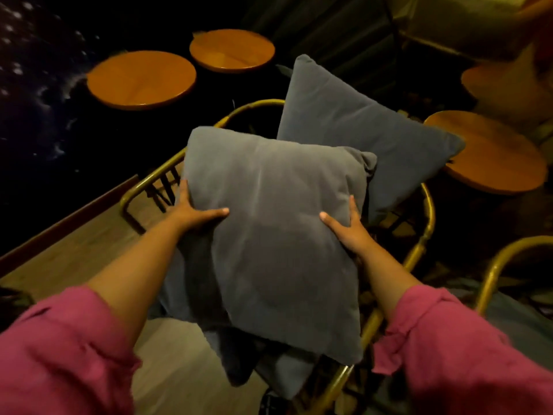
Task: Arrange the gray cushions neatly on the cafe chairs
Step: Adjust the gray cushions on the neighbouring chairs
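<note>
The left hand [191,209] and right hand [347,226] grip opposite side edges of the front gray cushion [275,235], thumbs on its face and fingers wrapped behind, holding it over the brass-framed chair [425,235]; a second gray cushion [359,136] leans upright at the chair's far side, and at least 1 more darker cushion [191,283] lies beneath. The step in hand appears to be placement of the front cushion. The next move likely calls for lowering it squarely, edges aligned with the frame.
</note>
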